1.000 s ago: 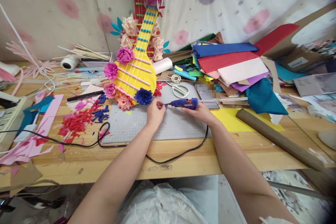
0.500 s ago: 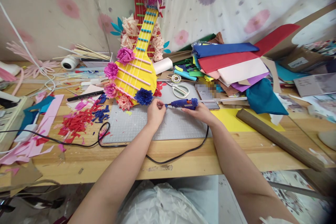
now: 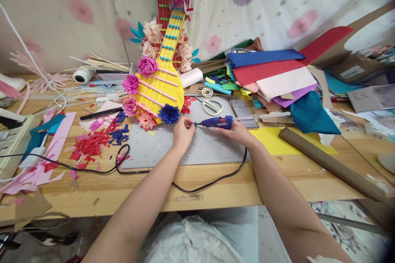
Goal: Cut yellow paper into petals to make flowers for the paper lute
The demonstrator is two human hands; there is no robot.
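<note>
My right hand point(image 3: 237, 132) is wrapped round a blue hot glue gun point(image 3: 218, 122), whose nozzle points left. A clear glue stick comes out of its rear. My left hand point(image 3: 184, 134) is closed in a pinch on a tiny piece of blue paper point(image 3: 195, 124), right at the nozzle's tip; whether they touch is too small to tell. Both hands are over a grey cutting mat point(image 3: 212, 150). Just behind my left hand, a dark blue paper flower point(image 3: 169, 114) sits on the lower edge of a yellow paper-covered instrument point(image 3: 165, 80) with strings and pink flowers.
Light green-handled scissors point(image 3: 212, 107) and a phone point(image 3: 243, 113) lie behind the glue gun. Red paper scraps point(image 3: 92, 144) and a black pen point(image 3: 101, 113) are at left. A brown roll point(image 3: 330, 162) lies right. The black cord point(image 3: 197, 190) loops along the table's front.
The hands and glue gun hold nearly the same place. Only a very slight shift of the whole view shows.
</note>
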